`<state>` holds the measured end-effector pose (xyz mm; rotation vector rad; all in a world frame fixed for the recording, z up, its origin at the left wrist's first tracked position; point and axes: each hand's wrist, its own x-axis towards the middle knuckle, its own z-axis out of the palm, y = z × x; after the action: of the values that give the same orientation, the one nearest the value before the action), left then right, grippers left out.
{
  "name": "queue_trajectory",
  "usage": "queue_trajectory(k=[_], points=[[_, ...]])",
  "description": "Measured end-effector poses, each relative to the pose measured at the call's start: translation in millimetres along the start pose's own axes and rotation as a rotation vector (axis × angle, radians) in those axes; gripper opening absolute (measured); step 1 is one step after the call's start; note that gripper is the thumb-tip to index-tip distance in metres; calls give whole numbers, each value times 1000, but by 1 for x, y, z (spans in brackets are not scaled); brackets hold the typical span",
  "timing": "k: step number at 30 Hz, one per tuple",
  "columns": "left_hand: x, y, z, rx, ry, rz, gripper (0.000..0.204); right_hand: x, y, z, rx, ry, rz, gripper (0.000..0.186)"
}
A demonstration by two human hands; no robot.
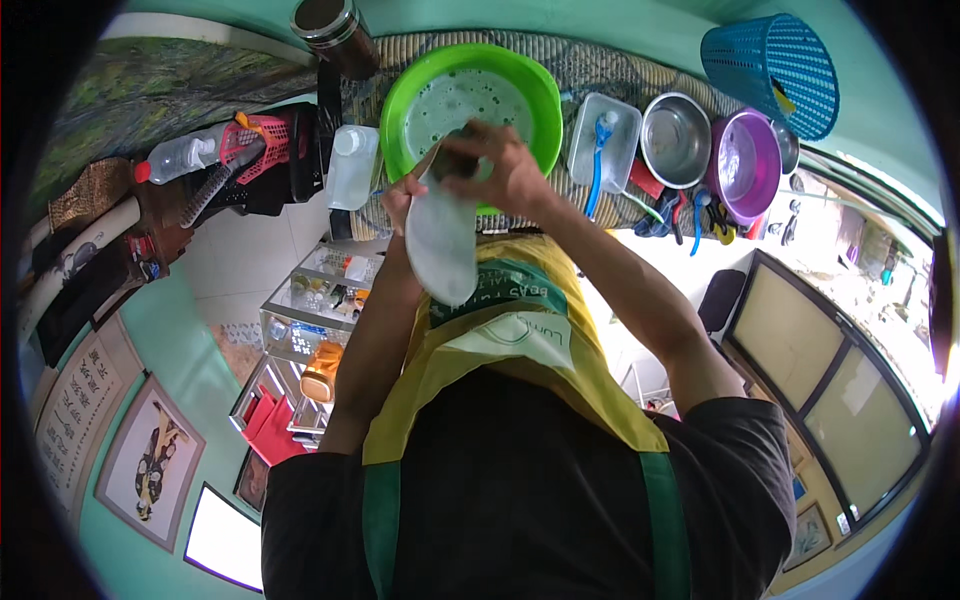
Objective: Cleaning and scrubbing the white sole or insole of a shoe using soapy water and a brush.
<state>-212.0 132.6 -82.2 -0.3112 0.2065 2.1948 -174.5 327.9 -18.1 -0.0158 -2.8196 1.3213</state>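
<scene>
My left hand point(399, 203) grips the edge of a long, pale, sole-shaped piece point(444, 245), which looks like a shoe or its sole. It hangs over the near rim of a bright green basin point(548, 110) of soapy water. My right hand point(508, 172) is curled at the piece's upper end, with its fingers bent around a dark, rounded thing point(458, 160). Whether that is a brush or part of the pale piece, I cannot tell. Motion blurs the right fingers a little.
Left of the basin stand a translucent jug point(350, 170) and a brown-and-steel canister point(338, 35). To its right are a clear tub point(604, 135) with a blue brush point(598, 165), a steel bowl point(676, 140), a purple basin point(748, 165), several hand tools and a blue basket point(770, 70).
</scene>
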Motion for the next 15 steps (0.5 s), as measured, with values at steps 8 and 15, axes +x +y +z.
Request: queue_trajectory(k=[8, 15], points=[[-3, 3, -24, -83, -41, 5, 74, 11, -5, -7, 192, -78, 50, 65], [8, 8, 2, -92, -17, -114, 73, 17, -4, -1, 198, -77, 35, 65]])
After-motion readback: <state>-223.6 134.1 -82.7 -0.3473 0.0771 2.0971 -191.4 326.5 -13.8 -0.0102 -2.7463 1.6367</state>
